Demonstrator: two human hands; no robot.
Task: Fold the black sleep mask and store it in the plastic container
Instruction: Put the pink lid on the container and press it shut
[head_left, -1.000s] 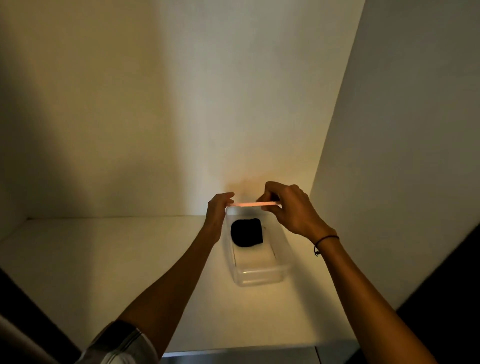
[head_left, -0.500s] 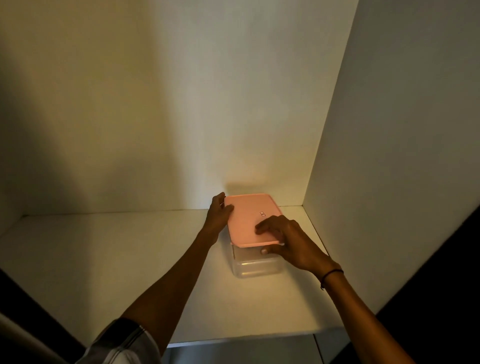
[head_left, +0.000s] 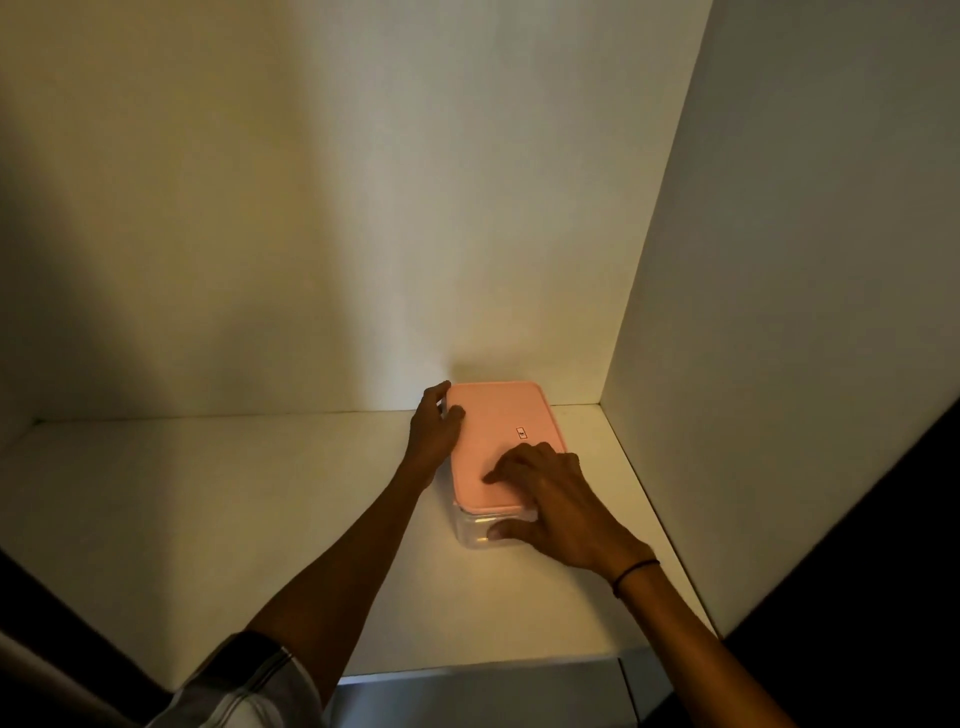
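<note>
So it's a white shelf (head_left: 234, 519) inside a cabinet nook, with a white back wall (head_left: 311, 208) and a white side panel (head_left: 805, 312) on the right, all lit pretty dim and yellowish. Sitting near the back right corner of the shelf is the clear plastic container (head_left: 475, 532), and its pink lid (head_left: 498, 441) lies flat across the top, covering the whole opening. There's a tiny dark rectangular label (head_left: 522, 432) printed toward the middle of the lid, but it's way too small to read, can't tell if it's a brand or just a symbol.

The black sleep mask can't be seen at all with the lid on; the bit of clear wall that shows at the front doesn't reveal it either.

Left hand (head_left: 434, 431) is curled loosely over the lid's far left edge, fingers wrapped at the corner, thumb resting on top. Right hand (head_left: 556, 499) is spread open, fingers pressed flat on the lid's near end and the thumb against the clear front wall below the rim. Thin black band (head_left: 634, 571) on the right wrist, and a light rolled-up sleeve (head_left: 249, 686) on the left arm.
</note>
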